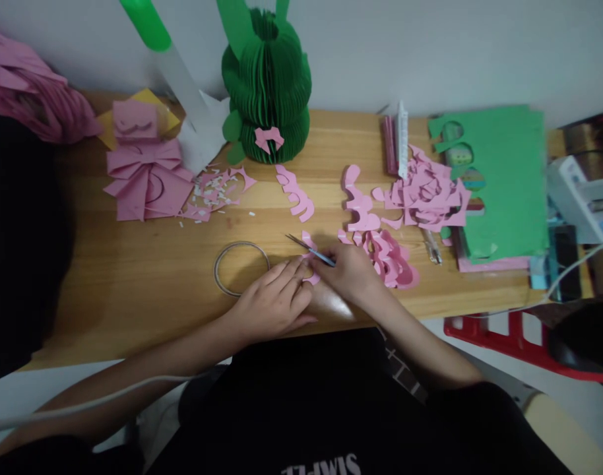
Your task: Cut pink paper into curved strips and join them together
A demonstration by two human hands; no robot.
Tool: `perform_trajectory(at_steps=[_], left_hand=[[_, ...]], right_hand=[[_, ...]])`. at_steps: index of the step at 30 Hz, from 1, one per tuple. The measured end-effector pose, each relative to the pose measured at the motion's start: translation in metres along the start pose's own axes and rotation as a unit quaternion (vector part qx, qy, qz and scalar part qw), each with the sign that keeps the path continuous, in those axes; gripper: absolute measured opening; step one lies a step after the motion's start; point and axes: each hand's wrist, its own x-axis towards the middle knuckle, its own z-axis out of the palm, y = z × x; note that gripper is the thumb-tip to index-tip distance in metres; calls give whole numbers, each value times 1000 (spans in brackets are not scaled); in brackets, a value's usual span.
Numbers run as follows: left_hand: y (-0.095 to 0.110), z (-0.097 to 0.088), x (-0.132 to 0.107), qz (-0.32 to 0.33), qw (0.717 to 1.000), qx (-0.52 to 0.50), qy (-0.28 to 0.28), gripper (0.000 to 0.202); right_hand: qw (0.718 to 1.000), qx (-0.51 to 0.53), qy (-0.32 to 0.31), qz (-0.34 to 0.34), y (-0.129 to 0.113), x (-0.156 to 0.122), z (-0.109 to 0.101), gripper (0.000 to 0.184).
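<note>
My right hand [348,272] is closed around small scissors [309,249], whose blades point up and left over the wooden table [148,284]. My left hand [274,300] lies beside it with fingers pressed on a small pink paper piece [309,258] that sits under the blades. A heap of curved pink cut-outs [390,258] lies just right of my right hand. A thin ring of tape [241,267] rests left of my left hand.
A green honeycomb paper figure [266,86] with a pink bow stands at the back. Pink folded paper [146,175] and scraps lie at the left, more pink cut-outs [425,191] and green sheets [499,178] at the right. Devices and a cable sit at the far right.
</note>
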Motion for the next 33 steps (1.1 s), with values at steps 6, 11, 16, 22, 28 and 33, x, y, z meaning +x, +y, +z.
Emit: perform_trajectory(at_steps=[6,11,16,22,28,33], left_hand=[[-10,-9,3,-127,962,-243,1,31],[-11,-20,2,-237,872,-426,44,29],[-4,-24,-1,-224,827,-513,46,32],[6,-22,-6,-202,874,-441,30,37],[11,-22,-9,-183,905,-384,27,39],[13,-18,-10,-186,909,-372,21,38]], right_hand=[[998,41,37,4,5,-8,1,19],[964,259,29,-52,7,-21,2,17],[864,500,-57,3,9,-37,6,25],[881,472,-22,-1,10,-48,3,30],[898,441,-9,-3,13,-46,3,28],[888,459,-5,-12,16,-43,9,20]])
